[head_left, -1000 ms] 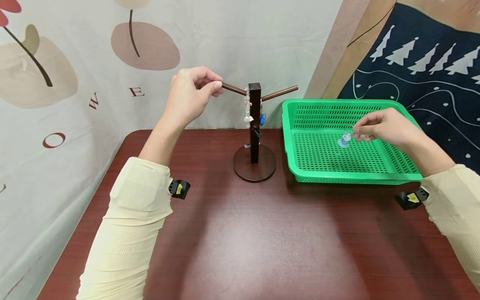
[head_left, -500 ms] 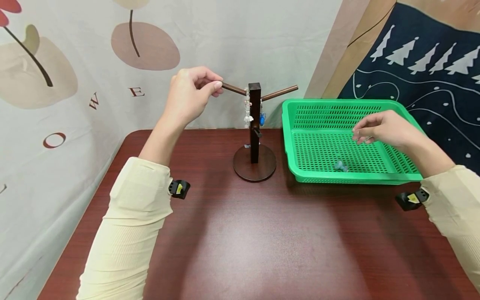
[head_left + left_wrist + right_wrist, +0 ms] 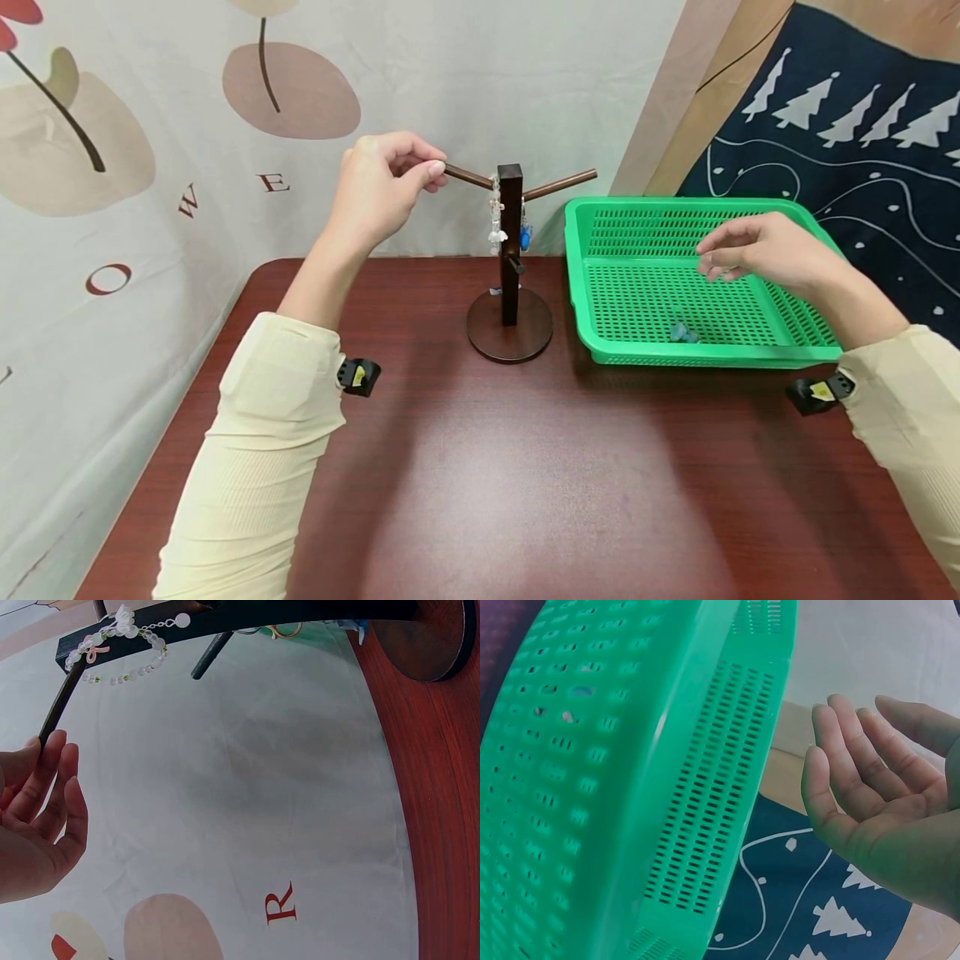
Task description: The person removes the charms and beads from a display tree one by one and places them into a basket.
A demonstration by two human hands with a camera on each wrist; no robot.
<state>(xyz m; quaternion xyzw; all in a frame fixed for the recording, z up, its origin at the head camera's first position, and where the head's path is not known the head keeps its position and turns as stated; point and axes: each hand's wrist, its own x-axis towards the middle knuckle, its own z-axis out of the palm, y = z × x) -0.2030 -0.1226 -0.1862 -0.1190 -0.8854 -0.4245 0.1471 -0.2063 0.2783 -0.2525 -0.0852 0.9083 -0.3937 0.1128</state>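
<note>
My left hand (image 3: 382, 187) pinches the tip of the left peg (image 3: 468, 176) of a dark wooden jewelry stand (image 3: 510, 296), which stands upright on its round base. A white beaded bracelet (image 3: 496, 225) hangs from that peg close to the post; the left wrist view shows its butterfly charm (image 3: 124, 624) and a pink bow. Behind the post dangles a blue charm (image 3: 525, 237). Over the green basket (image 3: 697, 357) hovers my right hand (image 3: 757, 248), fingers loosely bent and holding nothing. A small pale-blue trinket (image 3: 681, 333) lies on the basket floor near its front wall.
The stand has another peg (image 3: 562, 184) rising to the right and a short one (image 3: 514, 265) lower down, pointing forward. The basket sits just right of the stand on the dark red table (image 3: 495, 467). A printed cloth (image 3: 435, 83) hangs behind.
The pale-blue trinket dropped from my right hand to the basket floor. My right fingers have since spread and shifted slightly left. My left hand has stayed on the peg.
</note>
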